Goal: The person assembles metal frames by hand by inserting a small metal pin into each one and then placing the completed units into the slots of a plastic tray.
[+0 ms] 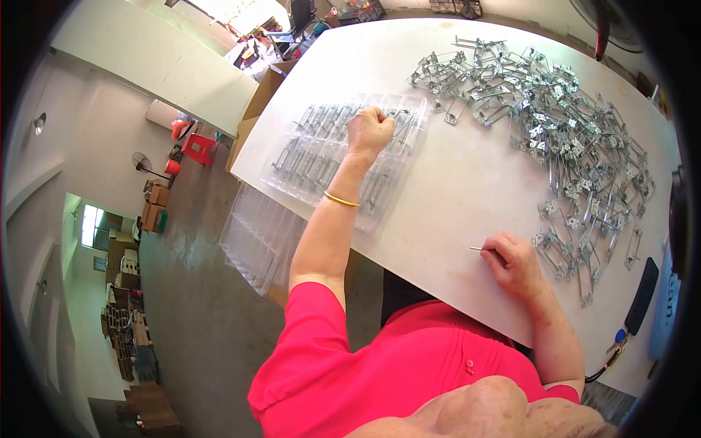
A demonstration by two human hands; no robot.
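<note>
My left hand [370, 131], with a yellow bangle [342, 199] on its wrist, is closed over the far part of a clear plastic tray [412, 146]. Whatever its curled fingers grip is hidden. Thin metal bracket assemblies [310, 169] lie in rows in the tray's compartments. Near the table's front edge, my right hand [511, 264] pinches a thin metal rod [475, 249] whose tip sticks out to the left. Just right of that hand begins a large loose heap of similar silvery metal pieces [548, 124].
The white table [445, 197] carries everything. Stacked clear trays [255, 237] stand below its left edge beside cardboard. At the right lie a black phone-like object [642, 296] and keys with a blue tag [621, 336]. A fan [610, 22] stands beyond the far right corner.
</note>
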